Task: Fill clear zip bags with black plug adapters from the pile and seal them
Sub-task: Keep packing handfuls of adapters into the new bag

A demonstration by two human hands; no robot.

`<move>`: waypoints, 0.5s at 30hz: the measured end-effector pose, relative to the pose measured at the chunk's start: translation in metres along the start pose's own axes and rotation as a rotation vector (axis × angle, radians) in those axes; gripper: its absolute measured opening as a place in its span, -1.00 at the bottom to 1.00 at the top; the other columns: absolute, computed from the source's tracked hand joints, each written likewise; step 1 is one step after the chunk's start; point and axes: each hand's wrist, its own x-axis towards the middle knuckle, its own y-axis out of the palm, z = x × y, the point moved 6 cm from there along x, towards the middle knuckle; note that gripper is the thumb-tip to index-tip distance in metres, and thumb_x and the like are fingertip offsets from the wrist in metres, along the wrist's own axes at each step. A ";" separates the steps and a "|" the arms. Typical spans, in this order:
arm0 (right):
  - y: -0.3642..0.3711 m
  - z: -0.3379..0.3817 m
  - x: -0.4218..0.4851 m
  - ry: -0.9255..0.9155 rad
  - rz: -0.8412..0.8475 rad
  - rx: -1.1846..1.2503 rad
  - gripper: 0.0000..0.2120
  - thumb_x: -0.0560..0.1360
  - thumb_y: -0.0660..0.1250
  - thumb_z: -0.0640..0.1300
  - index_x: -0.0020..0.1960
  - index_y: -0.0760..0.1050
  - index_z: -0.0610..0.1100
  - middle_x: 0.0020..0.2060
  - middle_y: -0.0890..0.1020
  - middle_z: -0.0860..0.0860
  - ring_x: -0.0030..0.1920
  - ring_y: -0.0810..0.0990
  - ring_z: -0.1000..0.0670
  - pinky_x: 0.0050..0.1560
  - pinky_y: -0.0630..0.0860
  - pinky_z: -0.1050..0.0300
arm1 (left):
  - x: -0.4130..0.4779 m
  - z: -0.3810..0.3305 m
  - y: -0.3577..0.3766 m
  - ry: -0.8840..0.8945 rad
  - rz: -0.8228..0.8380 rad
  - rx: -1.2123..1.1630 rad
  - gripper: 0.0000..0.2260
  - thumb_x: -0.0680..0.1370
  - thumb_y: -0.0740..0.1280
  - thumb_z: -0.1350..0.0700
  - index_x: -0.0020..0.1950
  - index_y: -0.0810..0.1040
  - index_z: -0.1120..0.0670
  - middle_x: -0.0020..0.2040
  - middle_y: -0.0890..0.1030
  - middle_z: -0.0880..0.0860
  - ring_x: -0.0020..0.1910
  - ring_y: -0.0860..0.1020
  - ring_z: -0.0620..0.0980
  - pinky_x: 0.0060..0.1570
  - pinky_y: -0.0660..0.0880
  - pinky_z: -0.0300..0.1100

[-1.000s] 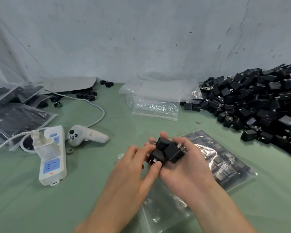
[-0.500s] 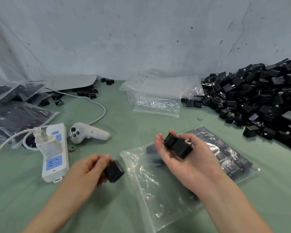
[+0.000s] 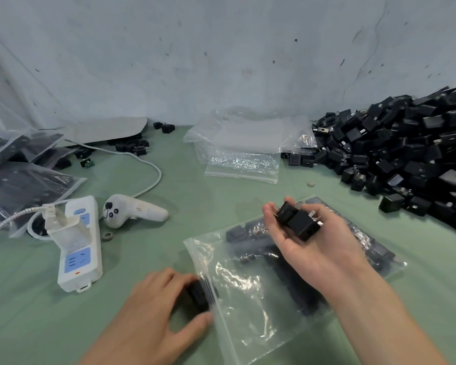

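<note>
1. left hand (image 3: 166,312) low at centre, back up. thumb and fingers curled round one black adapter (image 3: 198,296) and clamped on it.
2. this adapter sits at the left edge of the clear zip bag (image 3: 248,299), right at the zip strip. cannot tell whether it is inside the mouth.
3. zip bag lies flat on the green table (image 3: 169,185). its far half holds rows of black adapters, its near half is clear film.
4. right hand (image 3: 313,248) above the bag, palm up. fingers bent round a clump of adapters (image 3: 298,223) resting on the fingertips and upper palm. metal prongs show on the clump's right side; count of pieces unclear, at least two.
5. pile of adapters (image 3: 406,159) banked against the wall at far right, well apart from both hands.
6. stack of empty bags (image 3: 242,151) at far centre, just beside the pile.
7. filled bags (image 3: 16,177) at far left.
8. white power strip (image 3: 79,246) at left with a charger plugged in; white controller (image 3: 132,213) just beside it.
</note>
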 end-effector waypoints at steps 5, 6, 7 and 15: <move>-0.001 0.003 0.002 -0.007 -0.005 0.003 -0.79 0.54 0.28 -0.27 0.11 0.61 -0.31 0.02 0.63 -0.36 -0.08 0.69 -0.30 0.01 0.65 -0.18 | 0.003 -0.017 -0.006 0.140 -0.116 0.047 -0.62 0.47 0.27 -0.24 0.19 0.60 -0.11 -0.04 0.53 -0.17 -0.05 0.43 -0.21 -0.02 0.36 -0.24; -0.001 0.004 0.002 -0.009 -0.003 0.002 -0.79 0.54 0.28 -0.27 0.11 0.60 -0.31 0.01 0.63 -0.36 -0.08 0.69 -0.30 0.01 0.65 -0.18 | 0.004 -0.022 -0.005 0.166 -0.089 0.046 -0.61 0.48 0.27 -0.22 0.23 0.58 -0.11 0.01 0.55 -0.18 0.00 0.43 -0.21 0.01 0.35 -0.23; -0.002 0.005 0.002 -0.012 -0.003 0.001 -0.79 0.54 0.29 -0.27 0.12 0.60 -0.31 0.00 0.63 -0.36 -0.08 0.69 -0.31 0.02 0.65 -0.18 | 0.005 -0.027 -0.003 0.197 -0.063 0.053 -0.60 0.49 0.27 -0.19 0.28 0.57 -0.11 0.07 0.56 -0.21 0.06 0.44 -0.21 0.06 0.34 -0.24; -0.003 0.009 0.001 -0.012 -0.012 0.007 -0.77 0.54 0.27 -0.26 0.13 0.60 -0.30 0.03 0.63 -0.35 -0.07 0.69 -0.31 -0.01 0.67 -0.16 | 0.005 -0.031 0.002 0.118 -0.022 -0.145 -0.62 0.45 0.20 -0.28 0.23 0.47 -0.21 0.22 0.36 -0.45 0.31 0.25 -0.41 0.27 0.14 -0.48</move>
